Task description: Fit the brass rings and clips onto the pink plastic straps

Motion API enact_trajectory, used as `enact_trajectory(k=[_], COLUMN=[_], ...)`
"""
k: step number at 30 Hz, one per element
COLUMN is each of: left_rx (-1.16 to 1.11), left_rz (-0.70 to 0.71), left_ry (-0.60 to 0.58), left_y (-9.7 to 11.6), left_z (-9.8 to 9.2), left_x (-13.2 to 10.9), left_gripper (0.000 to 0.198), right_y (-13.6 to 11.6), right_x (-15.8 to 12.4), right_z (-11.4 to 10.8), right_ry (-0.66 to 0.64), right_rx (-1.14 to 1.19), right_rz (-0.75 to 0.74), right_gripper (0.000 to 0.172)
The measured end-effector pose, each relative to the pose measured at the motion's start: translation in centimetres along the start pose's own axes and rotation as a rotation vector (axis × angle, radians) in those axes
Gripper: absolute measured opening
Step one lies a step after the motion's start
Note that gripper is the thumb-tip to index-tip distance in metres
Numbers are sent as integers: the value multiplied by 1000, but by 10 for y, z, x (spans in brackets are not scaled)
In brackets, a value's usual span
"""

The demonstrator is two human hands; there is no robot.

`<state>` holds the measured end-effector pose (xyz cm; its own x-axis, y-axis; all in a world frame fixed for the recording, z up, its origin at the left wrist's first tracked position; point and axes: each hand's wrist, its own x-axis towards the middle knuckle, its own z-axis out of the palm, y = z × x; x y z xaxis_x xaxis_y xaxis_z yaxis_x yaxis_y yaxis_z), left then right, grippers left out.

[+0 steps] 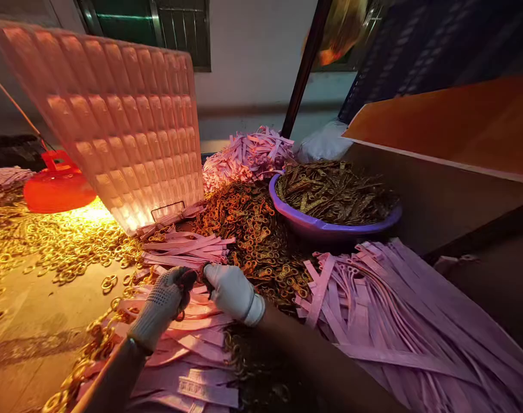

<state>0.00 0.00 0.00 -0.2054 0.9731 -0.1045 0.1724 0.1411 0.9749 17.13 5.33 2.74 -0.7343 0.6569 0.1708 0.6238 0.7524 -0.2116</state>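
Both of my hands wear white knit gloves and meet low in the middle of the view. My left hand (162, 304) is curled closed, its fingers pinched toward the right one. My right hand (231, 289) is also closed, fingertips pressed against the left hand's. Something small and dark sits between them; I cannot make it out. Under the hands lie pink strips (188, 344) in a loose stack. Just beyond them is a heap of small brass rings (253, 229).
A purple basin (330, 228) full of brass pieces stands at centre right. Long pink strips (394, 310) fan out at right, more pile up at the back (248, 152). A translucent moulded tray (115, 120) leans at left beside a red lamp (57, 186). Loose rings (67, 241) litter the left.
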Motion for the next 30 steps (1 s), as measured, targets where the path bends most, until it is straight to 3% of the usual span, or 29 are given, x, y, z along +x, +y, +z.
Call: enact_trajectory(k=[6, 11, 17, 24, 27, 30], left_rx=[208, -52, -128, -129, -134, -218], left_rz=[183, -104, -126, -61, -56, -149], left_ry=[-82, -113, -95, -67, -136, -153], left_y=[-4, -11, -7, -22, -29, -28], left_z=[12, 16, 23, 23, 22, 18], left_x=[2, 1, -7, -3, 3, 2], left_gripper=[17, 22, 24, 31, 36, 42], right_y=[5, 12, 11, 7, 3, 14], right_x=[-2, -4, -5, -8, -10, -9], right_z=[13, 4, -4, -1, -7, -31], right_ry=[-63, -119, -253, -274, -287, -383], right_rx=[-33, 67, -35, -183, -211, -198], right_rz=[14, 6, 15, -229, -164, -125], right_gripper=[29, 32, 23, 22, 22, 18])
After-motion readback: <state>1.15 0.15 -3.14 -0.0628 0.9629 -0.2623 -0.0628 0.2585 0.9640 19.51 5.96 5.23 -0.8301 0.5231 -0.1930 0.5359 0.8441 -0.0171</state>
